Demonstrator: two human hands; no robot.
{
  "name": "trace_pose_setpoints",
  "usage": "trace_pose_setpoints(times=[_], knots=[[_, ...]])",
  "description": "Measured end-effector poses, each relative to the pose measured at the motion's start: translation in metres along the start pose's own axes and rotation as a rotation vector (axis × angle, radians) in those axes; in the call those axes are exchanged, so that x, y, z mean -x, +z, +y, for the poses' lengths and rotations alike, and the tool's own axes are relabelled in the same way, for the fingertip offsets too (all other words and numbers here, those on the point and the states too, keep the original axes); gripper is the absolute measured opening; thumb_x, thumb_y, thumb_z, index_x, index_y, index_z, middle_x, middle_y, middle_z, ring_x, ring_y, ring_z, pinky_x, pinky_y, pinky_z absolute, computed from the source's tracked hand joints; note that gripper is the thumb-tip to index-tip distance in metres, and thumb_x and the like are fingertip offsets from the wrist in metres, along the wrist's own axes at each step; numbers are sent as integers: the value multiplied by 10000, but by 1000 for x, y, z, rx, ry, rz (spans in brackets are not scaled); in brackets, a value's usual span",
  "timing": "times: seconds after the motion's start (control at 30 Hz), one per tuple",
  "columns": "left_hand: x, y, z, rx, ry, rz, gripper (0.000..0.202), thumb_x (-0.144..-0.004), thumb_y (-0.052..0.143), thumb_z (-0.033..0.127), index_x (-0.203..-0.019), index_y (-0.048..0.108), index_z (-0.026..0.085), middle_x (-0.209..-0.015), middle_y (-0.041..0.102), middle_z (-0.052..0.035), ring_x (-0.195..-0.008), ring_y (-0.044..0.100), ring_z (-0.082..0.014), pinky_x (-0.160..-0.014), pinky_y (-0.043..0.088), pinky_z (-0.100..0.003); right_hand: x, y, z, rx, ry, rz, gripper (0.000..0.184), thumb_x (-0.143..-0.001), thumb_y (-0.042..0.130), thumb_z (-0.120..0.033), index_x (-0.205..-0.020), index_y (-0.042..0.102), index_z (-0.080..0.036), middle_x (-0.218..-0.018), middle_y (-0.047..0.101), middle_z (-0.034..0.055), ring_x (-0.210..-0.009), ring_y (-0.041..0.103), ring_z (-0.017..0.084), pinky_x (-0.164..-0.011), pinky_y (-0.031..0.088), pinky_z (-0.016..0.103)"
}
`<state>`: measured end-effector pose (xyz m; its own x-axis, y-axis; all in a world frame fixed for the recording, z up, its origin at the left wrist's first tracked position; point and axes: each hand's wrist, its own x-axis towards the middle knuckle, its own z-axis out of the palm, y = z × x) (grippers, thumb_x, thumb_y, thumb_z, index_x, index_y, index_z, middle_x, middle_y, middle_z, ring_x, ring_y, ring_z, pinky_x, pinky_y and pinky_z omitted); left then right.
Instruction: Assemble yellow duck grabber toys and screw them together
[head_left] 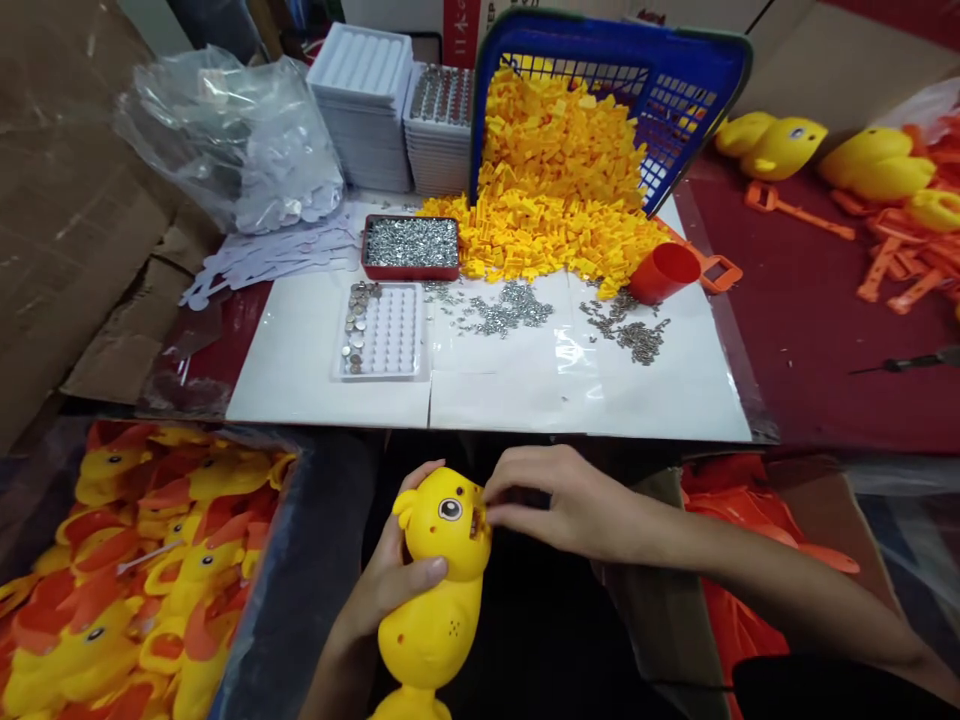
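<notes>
My left hand (401, 575) is wrapped round a yellow plastic toy duck (431, 630), its thumb lying across the neck. The toy is held upright, slightly tilted, above my lap. It has a printed eye, small screw holes and a slot in the front of its head. My right hand (559, 505) is closed in a pinch at that slot, fingertips touching the head's edge. Whatever lies between those fingertips is too small and hidden to make out.
On the white worktop (495, 395) are a battery tray (386, 330), a red tin of screws (411, 245), loose screws (514, 308) and an orange cup (664, 272). A blue basket (611, 30) spills yellow pieces (555, 220). Finished-looking ducks (135, 560) fill a left box; orange parts (739, 520) fill a right carton.
</notes>
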<state>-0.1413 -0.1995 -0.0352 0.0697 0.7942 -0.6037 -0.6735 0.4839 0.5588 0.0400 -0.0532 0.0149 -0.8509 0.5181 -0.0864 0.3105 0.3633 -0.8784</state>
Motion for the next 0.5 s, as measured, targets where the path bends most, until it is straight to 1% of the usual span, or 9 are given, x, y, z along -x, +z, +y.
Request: trace_pose_setpoints(times=[0.07, 0.13, 0.17, 0.23, 0.3, 0.4, 0.5], knots=[[-4, -1, -2, 41, -36, 0, 993, -632, 861, 389, -1503, 390, 312, -1183, 667, -77, -875, 689, -251, -723, 550, -324, 6, -14, 7, 226, -49, 155, 166, -978, 563, -233, -903, 697, -170, -846, 716, 75, -782, 647, 165, -724, 500, 281], [-6, -2, -4, 64, -52, 8, 958, -666, 830, 391, -1513, 391, 305, -1190, 664, -83, -869, 692, -252, -703, 544, -317, 11, -31, 16, 376, -8, 245, 201, -978, 518, -229, -843, 660, -185, -784, 683, 68, -719, 614, 161, -678, 474, 280], [-7, -2, -5, 69, -51, 11, 946, -676, 821, 389, -1515, 395, 298, -1186, 666, -86, -868, 693, -254, -697, 540, -313, 12, -40, 21, 394, 25, 246, 195, -968, 524, -236, -820, 643, -193, -757, 668, 55, -680, 598, 150, -648, 460, 271], [-6, 0, -4, 73, -48, 9, 941, -683, 818, 380, -1520, 397, 291, -1168, 676, -88, -861, 693, -253, -689, 534, -306, 10, -57, 32, 365, 72, 207, 175, -944, 545, -267, -804, 629, -203, -721, 652, 32, -615, 570, 131, -593, 432, 254], [-3, 3, -2, 83, -46, 1, 946, -690, 818, 369, -1528, 386, 301, -1160, 681, -86, -868, 693, -253, -698, 533, -305, -2, -72, 42, 349, 74, 178, 180, -924, 553, -300, -795, 631, -201, -703, 647, 25, -592, 556, 127, -576, 415, 253], [2, 7, 1, 94, -34, -5, 960, -697, 815, 345, -1542, 362, 316, -1149, 687, -87, -867, 688, -246, -687, 523, -294, -34, -85, 50, 368, 20, 123, 164, -884, 549, -284, -774, 631, -194, -687, 639, 21, -589, 537, 125, -594, 406, 257], [4, 7, 0, 98, -10, -2, 991, -695, 817, 337, -1558, 331, 328, -1134, 690, -80, -845, 683, -233, -683, 519, -292, -73, -88, 49, 348, -8, 76, 146, -854, 543, -270, -760, 621, -191, -693, 642, 17, -602, 533, 124, -613, 405, 261]])
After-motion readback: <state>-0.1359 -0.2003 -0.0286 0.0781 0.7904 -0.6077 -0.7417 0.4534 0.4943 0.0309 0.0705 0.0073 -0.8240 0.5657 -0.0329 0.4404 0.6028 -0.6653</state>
